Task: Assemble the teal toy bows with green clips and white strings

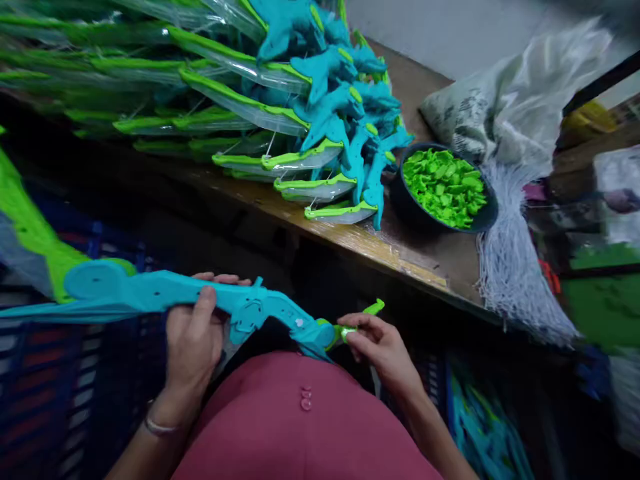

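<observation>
A long teal plastic toy (pixel 200 300), shaped like a bow or crossbow, lies across my lap. My left hand (pixel 193 340) is wrapped round its middle, thumb on top. My right hand (pixel 375 343) pinches a small lime-green plastic piece (pixel 357 323) at the toy's right end. A dark round bowl (pixel 487 217) full of the same green pieces (pixel 445 187) stands on the wooden bench beyond my right hand.
A big pile of finished teal-and-green toys in clear bags (pixel 280 113) covers the wooden bench (pixel 380 247). A grey-white sack (pixel 515 100) and a bundle of white strings (pixel 515 267) lie at the right. A dark blue crate (pixel 50 373) stands at my left.
</observation>
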A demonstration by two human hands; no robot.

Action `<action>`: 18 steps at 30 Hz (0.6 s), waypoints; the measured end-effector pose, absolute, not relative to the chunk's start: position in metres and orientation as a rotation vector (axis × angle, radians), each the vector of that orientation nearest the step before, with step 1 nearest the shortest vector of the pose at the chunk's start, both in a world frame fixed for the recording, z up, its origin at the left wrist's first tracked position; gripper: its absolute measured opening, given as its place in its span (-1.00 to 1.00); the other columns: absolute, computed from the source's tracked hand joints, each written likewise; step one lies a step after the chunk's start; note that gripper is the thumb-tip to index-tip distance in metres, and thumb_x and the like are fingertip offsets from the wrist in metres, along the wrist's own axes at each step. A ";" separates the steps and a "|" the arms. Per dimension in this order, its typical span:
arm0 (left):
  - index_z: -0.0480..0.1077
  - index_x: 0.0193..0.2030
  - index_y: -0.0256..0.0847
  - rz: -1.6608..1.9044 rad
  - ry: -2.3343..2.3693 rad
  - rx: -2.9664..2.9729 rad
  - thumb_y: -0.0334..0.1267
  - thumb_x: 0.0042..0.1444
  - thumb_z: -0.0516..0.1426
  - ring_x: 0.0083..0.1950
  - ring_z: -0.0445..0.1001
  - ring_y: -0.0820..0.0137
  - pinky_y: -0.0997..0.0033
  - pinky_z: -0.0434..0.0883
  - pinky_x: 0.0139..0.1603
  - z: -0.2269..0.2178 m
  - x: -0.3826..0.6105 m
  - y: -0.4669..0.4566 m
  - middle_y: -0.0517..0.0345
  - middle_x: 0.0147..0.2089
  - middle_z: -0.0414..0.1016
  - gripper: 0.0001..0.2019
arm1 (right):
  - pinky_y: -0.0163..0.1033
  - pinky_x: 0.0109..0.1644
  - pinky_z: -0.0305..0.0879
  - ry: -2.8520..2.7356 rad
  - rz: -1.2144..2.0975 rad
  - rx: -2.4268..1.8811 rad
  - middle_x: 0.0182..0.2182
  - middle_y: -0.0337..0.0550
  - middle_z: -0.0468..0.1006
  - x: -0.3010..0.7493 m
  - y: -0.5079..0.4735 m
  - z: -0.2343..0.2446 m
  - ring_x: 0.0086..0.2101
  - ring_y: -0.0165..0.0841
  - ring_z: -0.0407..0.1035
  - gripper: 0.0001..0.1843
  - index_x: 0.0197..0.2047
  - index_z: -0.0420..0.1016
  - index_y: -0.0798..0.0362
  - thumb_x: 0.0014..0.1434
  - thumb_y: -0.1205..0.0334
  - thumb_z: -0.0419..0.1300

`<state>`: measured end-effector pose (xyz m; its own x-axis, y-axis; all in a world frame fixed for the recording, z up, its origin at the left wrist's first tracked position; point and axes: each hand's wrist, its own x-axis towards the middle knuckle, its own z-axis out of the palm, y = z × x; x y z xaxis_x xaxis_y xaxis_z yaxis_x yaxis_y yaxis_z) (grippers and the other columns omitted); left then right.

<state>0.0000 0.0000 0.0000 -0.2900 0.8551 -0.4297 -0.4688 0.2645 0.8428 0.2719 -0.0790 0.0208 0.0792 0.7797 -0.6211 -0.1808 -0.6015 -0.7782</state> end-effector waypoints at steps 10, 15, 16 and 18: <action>0.34 0.13 -0.09 1.131 1.285 0.400 0.03 0.21 0.28 -0.03 0.65 0.17 0.29 0.62 -0.17 -0.002 0.013 -0.013 0.00 0.03 0.63 -0.55 | -0.32 -0.22 0.38 -1.308 1.536 -1.298 -0.26 -0.22 0.56 0.210 -0.028 0.032 -0.30 -0.40 0.47 -0.84 -0.16 0.63 0.00 0.19 0.21 0.45; 0.35 0.08 -0.11 1.144 1.251 0.291 -0.01 0.07 0.39 -0.02 0.62 0.16 0.25 0.60 -0.11 -0.001 0.012 -0.014 0.02 -0.01 0.65 -0.48 | -0.27 -0.08 0.34 -1.584 1.293 -1.291 -0.21 -0.16 0.53 0.204 -0.026 0.033 -0.19 -0.36 0.44 -0.93 -0.22 0.59 0.06 0.28 0.26 0.38; 0.35 0.07 -0.12 1.161 1.232 0.261 -0.03 0.04 0.41 0.00 0.61 0.17 0.25 0.59 -0.08 -0.001 0.013 -0.013 0.04 -0.02 0.65 -0.48 | -0.28 -0.11 0.34 -1.605 1.258 -1.309 -0.22 -0.17 0.51 0.204 -0.026 0.034 -0.21 -0.37 0.43 -0.92 -0.16 0.59 0.04 0.29 0.26 0.37; 0.34 0.03 -0.10 1.187 1.185 0.197 -0.10 0.00 0.43 0.02 0.60 0.20 0.24 0.56 0.00 -0.001 0.017 -0.012 0.10 -0.03 0.65 -0.48 | -0.29 -0.16 0.33 -1.624 1.197 -1.344 -0.25 -0.21 0.52 0.204 -0.027 0.037 -0.25 -0.39 0.41 -0.83 -0.04 0.58 0.01 0.29 0.28 0.37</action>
<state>0.0171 -0.0121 -0.0010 -0.1021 0.7897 -0.6050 -0.6064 0.4327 0.6671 0.2041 -0.0268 0.0370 -0.2143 0.9760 -0.0396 0.3267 0.0334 -0.9446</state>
